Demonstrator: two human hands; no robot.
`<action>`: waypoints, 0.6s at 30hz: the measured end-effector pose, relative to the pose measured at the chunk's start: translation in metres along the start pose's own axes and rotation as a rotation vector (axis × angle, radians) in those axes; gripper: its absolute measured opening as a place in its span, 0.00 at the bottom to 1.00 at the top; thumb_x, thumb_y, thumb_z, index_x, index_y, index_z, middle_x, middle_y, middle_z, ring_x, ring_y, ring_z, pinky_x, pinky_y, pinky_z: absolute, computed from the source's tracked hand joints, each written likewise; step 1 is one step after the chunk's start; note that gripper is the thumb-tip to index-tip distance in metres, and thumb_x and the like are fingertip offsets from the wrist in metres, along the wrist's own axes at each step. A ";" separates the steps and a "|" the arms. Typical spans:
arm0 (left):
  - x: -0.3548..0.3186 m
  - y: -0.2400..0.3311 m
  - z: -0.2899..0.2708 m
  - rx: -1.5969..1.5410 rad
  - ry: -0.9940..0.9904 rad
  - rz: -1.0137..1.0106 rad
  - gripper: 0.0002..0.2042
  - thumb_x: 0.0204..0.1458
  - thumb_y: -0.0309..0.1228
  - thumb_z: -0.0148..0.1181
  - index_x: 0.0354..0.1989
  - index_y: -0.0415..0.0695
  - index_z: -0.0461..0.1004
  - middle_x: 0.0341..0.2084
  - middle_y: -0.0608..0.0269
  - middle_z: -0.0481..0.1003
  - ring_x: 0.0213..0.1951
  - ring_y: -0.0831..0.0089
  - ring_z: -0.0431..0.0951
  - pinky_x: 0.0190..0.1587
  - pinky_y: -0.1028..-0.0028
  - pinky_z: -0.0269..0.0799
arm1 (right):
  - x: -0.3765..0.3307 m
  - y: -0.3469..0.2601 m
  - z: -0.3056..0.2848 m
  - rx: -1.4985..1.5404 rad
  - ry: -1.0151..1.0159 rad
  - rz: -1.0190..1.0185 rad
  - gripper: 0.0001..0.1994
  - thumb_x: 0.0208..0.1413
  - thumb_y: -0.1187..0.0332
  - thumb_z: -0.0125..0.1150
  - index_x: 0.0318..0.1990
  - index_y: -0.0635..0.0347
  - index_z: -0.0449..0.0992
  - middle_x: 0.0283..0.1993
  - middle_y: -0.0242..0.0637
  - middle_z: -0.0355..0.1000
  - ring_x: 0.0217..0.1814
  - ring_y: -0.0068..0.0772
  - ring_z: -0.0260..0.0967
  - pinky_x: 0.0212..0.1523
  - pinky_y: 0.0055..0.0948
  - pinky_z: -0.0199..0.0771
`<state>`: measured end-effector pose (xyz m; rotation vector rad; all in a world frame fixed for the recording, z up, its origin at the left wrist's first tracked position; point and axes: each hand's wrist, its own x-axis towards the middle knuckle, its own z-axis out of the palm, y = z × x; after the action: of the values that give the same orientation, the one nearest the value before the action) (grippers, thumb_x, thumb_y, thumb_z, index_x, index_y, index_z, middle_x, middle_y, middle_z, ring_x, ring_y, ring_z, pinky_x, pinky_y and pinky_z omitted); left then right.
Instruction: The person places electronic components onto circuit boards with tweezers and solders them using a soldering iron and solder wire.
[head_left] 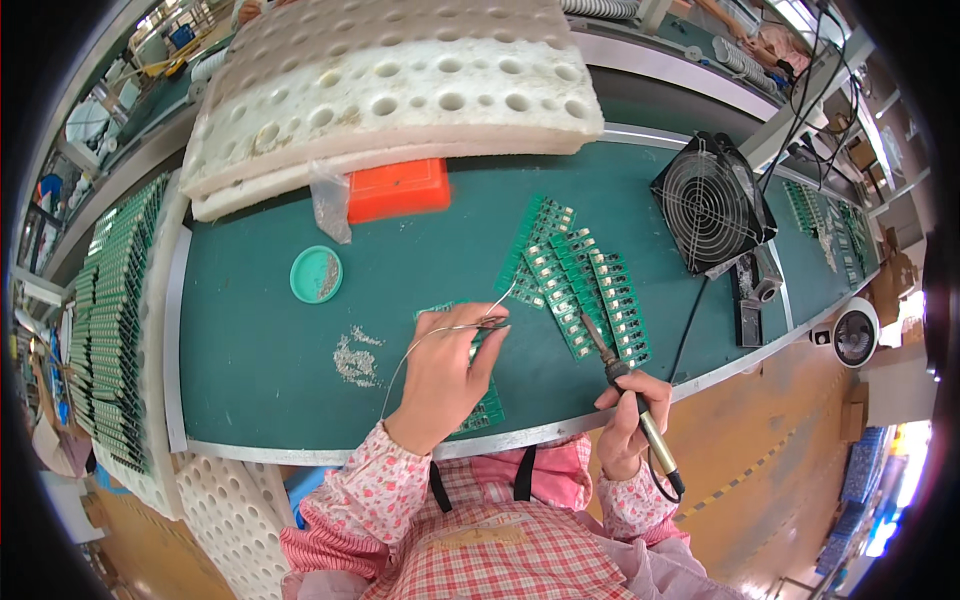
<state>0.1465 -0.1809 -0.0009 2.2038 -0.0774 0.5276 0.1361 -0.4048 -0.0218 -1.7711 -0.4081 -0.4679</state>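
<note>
My right hand (635, 420) grips a soldering iron (652, 437) by its handle near the table's front edge. The iron's tip reaches up to a group of green circuit board strips (580, 285), which lie fanned out and partly overlapping; whether it touches them I cannot tell. Between the closed fingers of my left hand (450, 370) runs a thin solder wire (405, 355), its free end pointing toward the left side of those strips. Another green board strip (485, 412) lies partly hidden under my left hand.
A round green dish (316, 274) of small parts stands left, with loose bits (356, 360) nearby. Behind are a small plastic bag (331, 205), a red box (400, 188) and white foam blocks (400, 100). A black fan (705, 205) and a metal stand (750, 300) stand right. Stacked boards (115, 330) line the left.
</note>
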 end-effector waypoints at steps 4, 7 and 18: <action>0.013 0.000 0.016 0.030 -0.066 -0.023 0.06 0.53 0.24 0.65 0.39 0.43 0.79 0.37 0.63 0.81 0.36 0.60 0.77 0.45 0.69 0.69 | -0.004 0.007 -0.002 0.044 0.048 0.051 0.09 0.65 0.67 0.52 0.45 0.63 0.70 0.24 0.37 0.71 0.25 0.27 0.69 0.30 0.27 0.68; 0.015 -0.002 0.020 0.089 -0.113 -0.048 0.06 0.53 0.25 0.65 0.39 0.43 0.79 0.38 0.64 0.81 0.38 0.61 0.76 0.45 0.68 0.69 | -0.004 0.010 -0.003 0.077 0.071 0.043 0.08 0.65 0.68 0.53 0.45 0.63 0.70 0.24 0.37 0.71 0.24 0.27 0.70 0.28 0.26 0.68; 0.016 -0.002 0.025 0.126 -0.099 -0.046 0.07 0.53 0.26 0.66 0.40 0.45 0.81 0.37 0.66 0.82 0.39 0.63 0.75 0.45 0.69 0.71 | -0.002 0.014 -0.004 0.120 0.071 -0.050 0.10 0.64 0.65 0.57 0.42 0.64 0.71 0.21 0.37 0.73 0.20 0.29 0.70 0.23 0.27 0.69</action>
<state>0.1703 -0.1966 -0.0099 2.3482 -0.0471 0.4073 0.1405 -0.4124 -0.0334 -1.6272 -0.4224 -0.5292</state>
